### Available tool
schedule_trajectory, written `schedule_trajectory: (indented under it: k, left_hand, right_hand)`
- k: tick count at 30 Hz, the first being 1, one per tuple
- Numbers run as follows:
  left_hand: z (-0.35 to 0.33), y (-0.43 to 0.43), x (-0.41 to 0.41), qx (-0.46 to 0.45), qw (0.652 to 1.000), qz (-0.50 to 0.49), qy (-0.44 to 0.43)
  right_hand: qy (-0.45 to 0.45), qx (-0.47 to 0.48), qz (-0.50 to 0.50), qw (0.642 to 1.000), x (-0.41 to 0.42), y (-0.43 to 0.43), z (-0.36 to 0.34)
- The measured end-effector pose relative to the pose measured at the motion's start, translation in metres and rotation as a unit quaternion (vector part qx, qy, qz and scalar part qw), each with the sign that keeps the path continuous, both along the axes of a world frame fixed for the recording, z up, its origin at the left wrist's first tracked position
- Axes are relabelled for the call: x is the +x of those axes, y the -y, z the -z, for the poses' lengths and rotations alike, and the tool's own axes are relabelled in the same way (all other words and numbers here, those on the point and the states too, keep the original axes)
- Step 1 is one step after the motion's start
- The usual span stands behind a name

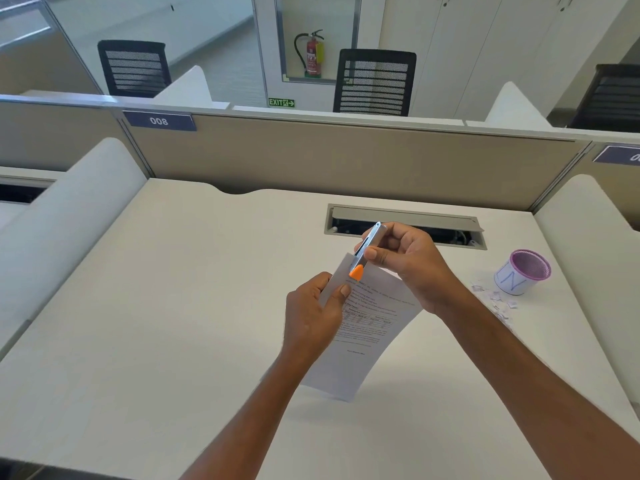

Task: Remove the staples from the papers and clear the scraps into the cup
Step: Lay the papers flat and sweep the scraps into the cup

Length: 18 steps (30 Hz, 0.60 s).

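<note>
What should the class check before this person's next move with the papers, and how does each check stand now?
1. The left hand grips the papers near their top edge: ok.
2. The right hand pinches the silver tool: ok.
3. The tool's orange tip meets the papers' top corner: ok.
4. Tip caught under a staple: cannot tell, none is visible.
5. The cup stands upright on the desk: ok.
6. The scraps are in the cup: not ok, they lie beside it.
</note>
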<state>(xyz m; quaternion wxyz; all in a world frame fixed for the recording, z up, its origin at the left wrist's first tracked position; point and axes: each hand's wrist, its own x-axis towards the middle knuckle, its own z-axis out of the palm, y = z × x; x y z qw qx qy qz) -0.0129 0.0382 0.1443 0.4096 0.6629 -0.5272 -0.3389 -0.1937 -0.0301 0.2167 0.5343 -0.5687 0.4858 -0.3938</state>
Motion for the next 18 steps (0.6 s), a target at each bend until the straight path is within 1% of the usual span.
schedule_trajectory:
  k: [5, 12, 15, 18]
  left_hand:
    - [0.002, 0.002, 0.003, -0.004, 1.0, 0.015, -0.01]
    - [-0.011, 0.013, 0.01, -0.023, 0.996, 0.042, -0.075]
    - [-0.015, 0.016, 0.013, -0.014, 0.996, 0.053, -0.077]
    - [-0.017, 0.018, 0.015, -0.019, 0.997, 0.059, -0.053]
  right_hand:
    - [-0.011, -0.006, 0.008, 1.0, 0.004, 0.002, -0.001]
    - [-0.027, -0.013, 0.019, 0.999, 0.007, 0.002, 0.0]
    - [-0.026, -0.016, 0.023, 0.999, 0.007, 0.003, -0.001]
    - [-0.028, -0.012, 0.021, 0.999, 0.008, 0.004, 0.0]
